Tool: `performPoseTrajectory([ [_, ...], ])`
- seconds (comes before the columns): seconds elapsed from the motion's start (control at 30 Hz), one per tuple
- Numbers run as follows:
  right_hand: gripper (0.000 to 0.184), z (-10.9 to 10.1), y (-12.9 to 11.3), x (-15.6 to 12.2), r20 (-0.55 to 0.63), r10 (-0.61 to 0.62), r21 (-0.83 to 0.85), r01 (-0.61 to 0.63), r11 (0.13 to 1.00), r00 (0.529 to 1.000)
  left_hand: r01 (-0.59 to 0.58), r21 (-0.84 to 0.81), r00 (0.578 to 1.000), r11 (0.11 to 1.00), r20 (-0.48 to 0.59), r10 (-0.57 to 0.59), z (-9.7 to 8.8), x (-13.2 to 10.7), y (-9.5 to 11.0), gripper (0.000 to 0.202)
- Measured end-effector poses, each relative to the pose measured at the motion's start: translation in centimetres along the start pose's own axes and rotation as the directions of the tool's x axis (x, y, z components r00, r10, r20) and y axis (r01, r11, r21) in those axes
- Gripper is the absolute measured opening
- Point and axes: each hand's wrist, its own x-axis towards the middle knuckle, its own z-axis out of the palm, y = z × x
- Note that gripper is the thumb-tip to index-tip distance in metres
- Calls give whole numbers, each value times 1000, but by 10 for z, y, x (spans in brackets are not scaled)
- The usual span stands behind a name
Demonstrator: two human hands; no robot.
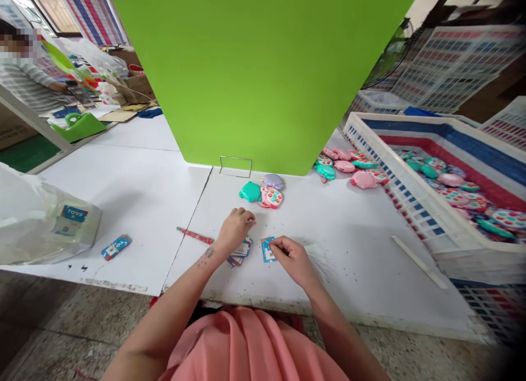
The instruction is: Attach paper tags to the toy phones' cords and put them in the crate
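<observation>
My left hand (235, 229) rests curled on a small stack of blue printed cards (241, 251) on the white table (349, 244). My right hand (291, 255) pinches one blue card (267, 249) lying just right of the stack. A thin bundle of clear plastic ties (322, 257) lies beside my right hand. Just beyond my hands sit three small toys: a teal one (250, 192), a purple one (273, 180) and a pink one (272, 197).
A red pen (195, 236) lies left of my left hand. Farther left are a loose blue card (116, 246) and a plastic bag (36, 222). A green screen (263, 74) stands behind. A white crate (415, 200) of toys sits right, with more toys (349, 167) beside it. Another person (28, 79) works far left.
</observation>
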Motion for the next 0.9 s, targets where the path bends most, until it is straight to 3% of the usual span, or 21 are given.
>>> performPoseTrajectory([
  [0.03, 20, -2, 3, -1, -6, 5, 9, -5, 1000, 1000, -12, 145, 1000, 989, -2, 13, 5, 11, -7, 12],
  [0.1, 19, -7, 7, -4, -20, 14, 23, -13, 1000, 1000, -20, 238, 1000, 971, -11, 23, 14, 31, -20, 14],
  [0.23, 20, -17, 12, -9, -50, 48, 31, -46, 998, 998, -65, 295, 998, 953, -1, 69, 27, 57, -32, 18],
  [0.4, 19, -26, 15, -11, -66, 63, 45, -60, 997, 996, -125, 307, 992, 944, 30, 122, 36, 67, -34, 21],
  [0.67, 20, -27, 9, -9, -62, 69, 77, -64, 995, 996, -107, 167, 994, 980, 27, 104, 36, 70, -35, 18],
  [0.9, 20, -20, 6, 6, -91, 72, 90, -64, 994, 993, 48, -139, 999, 989, -9, -50, 31, 45, -8, 11],
])
